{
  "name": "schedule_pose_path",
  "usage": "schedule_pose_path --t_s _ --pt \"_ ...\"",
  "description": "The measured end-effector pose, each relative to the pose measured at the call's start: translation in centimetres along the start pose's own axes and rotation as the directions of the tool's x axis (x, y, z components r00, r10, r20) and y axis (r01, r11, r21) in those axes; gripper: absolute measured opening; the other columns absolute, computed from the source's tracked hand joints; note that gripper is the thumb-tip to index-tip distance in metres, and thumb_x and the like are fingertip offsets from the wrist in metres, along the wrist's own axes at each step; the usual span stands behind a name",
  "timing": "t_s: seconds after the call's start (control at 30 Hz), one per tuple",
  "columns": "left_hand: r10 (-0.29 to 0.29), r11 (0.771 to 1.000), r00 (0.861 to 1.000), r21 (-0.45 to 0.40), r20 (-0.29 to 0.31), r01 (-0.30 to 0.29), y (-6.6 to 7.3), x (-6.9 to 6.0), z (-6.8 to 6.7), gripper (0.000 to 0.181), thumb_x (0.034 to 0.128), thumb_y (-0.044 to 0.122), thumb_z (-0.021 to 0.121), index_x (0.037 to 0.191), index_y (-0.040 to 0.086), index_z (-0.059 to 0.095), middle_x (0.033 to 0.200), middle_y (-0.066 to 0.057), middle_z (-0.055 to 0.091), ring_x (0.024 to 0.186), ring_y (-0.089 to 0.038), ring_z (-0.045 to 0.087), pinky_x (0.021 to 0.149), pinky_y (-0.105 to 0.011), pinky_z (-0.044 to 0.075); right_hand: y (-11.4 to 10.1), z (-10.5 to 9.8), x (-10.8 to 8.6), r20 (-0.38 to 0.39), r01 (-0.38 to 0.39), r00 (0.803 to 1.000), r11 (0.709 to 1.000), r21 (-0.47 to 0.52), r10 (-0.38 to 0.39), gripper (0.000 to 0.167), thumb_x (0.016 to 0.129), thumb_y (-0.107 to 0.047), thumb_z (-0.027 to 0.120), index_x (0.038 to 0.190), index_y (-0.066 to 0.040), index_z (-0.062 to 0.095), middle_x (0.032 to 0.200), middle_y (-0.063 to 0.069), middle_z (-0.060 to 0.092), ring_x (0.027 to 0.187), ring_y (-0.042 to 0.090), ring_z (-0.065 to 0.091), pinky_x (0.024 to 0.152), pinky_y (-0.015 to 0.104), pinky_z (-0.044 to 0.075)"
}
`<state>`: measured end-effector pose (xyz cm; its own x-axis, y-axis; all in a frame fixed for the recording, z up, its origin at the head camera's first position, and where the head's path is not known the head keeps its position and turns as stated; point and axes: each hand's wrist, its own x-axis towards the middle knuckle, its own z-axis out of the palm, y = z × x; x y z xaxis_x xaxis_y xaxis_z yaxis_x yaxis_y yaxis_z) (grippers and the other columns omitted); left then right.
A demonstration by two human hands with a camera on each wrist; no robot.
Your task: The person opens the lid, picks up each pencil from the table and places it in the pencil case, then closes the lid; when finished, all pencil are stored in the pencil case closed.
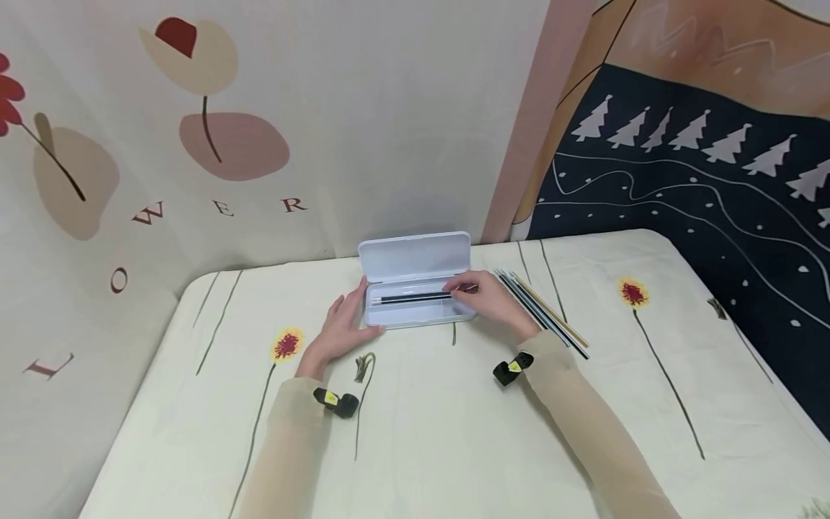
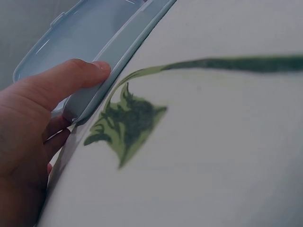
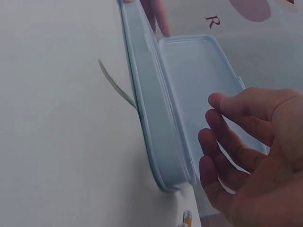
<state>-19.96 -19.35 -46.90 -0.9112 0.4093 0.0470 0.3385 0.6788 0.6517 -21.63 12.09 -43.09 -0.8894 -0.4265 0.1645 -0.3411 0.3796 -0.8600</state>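
Observation:
A pale blue pencil case [image 1: 405, 316] lies with its lid [image 1: 415, 258] raised; dark pencils [image 1: 415, 297] rest lengthwise inside. My left hand [image 1: 340, 328] grips the case's left end. In the left wrist view, the thumb of that hand [image 2: 33, 123] presses the front wall of the case [image 2: 124, 45], other fingers lying around the end. Over the right part of the case is my right hand [image 1: 493, 297], by the pencils' ends. In the right wrist view, this hand [image 3: 262, 151] has loosely bent fingers beside the case [image 3: 158, 118], with nothing visible between them.
Several dark pencils [image 1: 534, 306] and light wooden ones [image 1: 554, 313] lie in a bundle right of the case, by my right forearm. A flower-printed white cloth [image 1: 415, 432] covers the table. Patterned curtains [image 1: 389, 144] hang behind. In the right wrist view, a pencil end [image 3: 187, 219] shows below the case.

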Motion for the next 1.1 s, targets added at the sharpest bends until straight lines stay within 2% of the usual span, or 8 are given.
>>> schedule_pose_path --t_s 0.17,0.37,0.43,0.67,0.77,0.97,1.1 --pt "0.000 1.000 1.000 -0.005 0.003 0.000 0.0 0.0 0.0 0.100 0.0841 0.031 0.071 0.154 0.001 0.006 0.158 -0.016 0.016 0.143 -0.031 0.018 0.117 -0.045 -0.001 -0.1 -0.8 -1.2 -0.023 0.008 1.000 1.000 -0.012 -0.008 0.015 0.090 0.006 0.059 0.100 0.008 0.070 0.098 0.020 0.068 0.088 0.026 0.062 0.080 0.037 0.053" --pt "0.006 1.000 1.000 -0.005 -0.002 -0.006 0.0 -0.1 0.0 0.100 0.0845 0.032 0.071 0.154 0.001 0.007 0.158 -0.016 0.017 0.143 -0.032 0.018 0.117 -0.046 0.000 -2.6 -2.3 -3.0 -0.036 -0.027 0.999 1.000 -0.010 0.027 0.016 0.089 0.011 0.056 0.100 0.016 0.066 0.102 0.028 0.065 0.090 0.037 0.060 0.080 0.039 0.052" --pt "0.006 1.000 1.000 -0.008 -0.003 -0.007 0.0 -0.1 0.0 0.100 0.0845 0.032 0.072 0.154 0.001 0.007 0.158 -0.016 0.017 0.143 -0.032 0.018 0.117 -0.046 0.000 -2.8 -2.8 -3.4 -0.037 -0.043 0.998 0.999 -0.016 0.043 0.016 0.089 0.011 0.055 0.101 0.016 0.065 0.102 0.029 0.064 0.090 0.037 0.059 0.080 0.037 0.052" --pt "0.002 1.000 1.000 -0.019 0.002 -0.002 -0.1 -0.1 0.0 0.100 0.0846 0.033 0.071 0.154 0.002 0.007 0.159 -0.015 0.016 0.144 -0.031 0.017 0.117 -0.044 -0.001 1.3 -3.8 -3.9 -0.058 -0.117 0.992 0.993 -0.017 0.115 0.020 0.092 0.001 0.057 0.107 0.005 0.069 0.109 0.018 0.067 0.092 0.026 0.059 0.079 0.032 0.049" --pt "-0.003 1.000 1.000 -0.015 0.003 0.003 -0.2 0.0 0.0 0.100 0.0844 0.032 0.071 0.154 0.003 0.006 0.159 -0.015 0.016 0.144 -0.031 0.017 0.117 -0.044 -0.001 1.5 -4.3 -4.2 -0.067 -0.149 0.987 0.988 -0.027 0.147 0.020 0.093 -0.001 0.058 0.107 0.004 0.070 0.109 0.017 0.067 0.093 0.026 0.059 0.079 0.030 0.049" --pt "0.002 1.000 1.000 -0.014 0.000 -0.002 -0.3 -0.1 0.1 0.100 0.0842 0.033 0.070 0.154 0.002 0.006 0.159 -0.015 0.016 0.144 -0.032 0.017 0.116 -0.045 0.000 2.1 -5.4 -5.1 -0.083 -0.155 0.985 0.987 -0.035 0.152 0.020 0.094 -0.003 0.059 0.109 0.004 0.069 0.110 0.018 0.067 0.096 0.027 0.060 0.080 0.027 0.048" --pt "0.024 0.999 0.999 -0.033 -0.022 -0.025 -0.2 -0.2 0.2 0.100 0.0839 0.035 0.070 0.154 0.003 0.007 0.158 -0.017 0.017 0.143 -0.034 0.018 0.116 -0.045 0.000 2.4 -6.3 -5.7 -0.095 -0.172 0.981 0.984 -0.042 0.168 0.021 0.094 -0.003 0.059 0.111 0.004 0.069 0.112 0.018 0.066 0.099 0.029 0.060 0.083 0.031 0.048"
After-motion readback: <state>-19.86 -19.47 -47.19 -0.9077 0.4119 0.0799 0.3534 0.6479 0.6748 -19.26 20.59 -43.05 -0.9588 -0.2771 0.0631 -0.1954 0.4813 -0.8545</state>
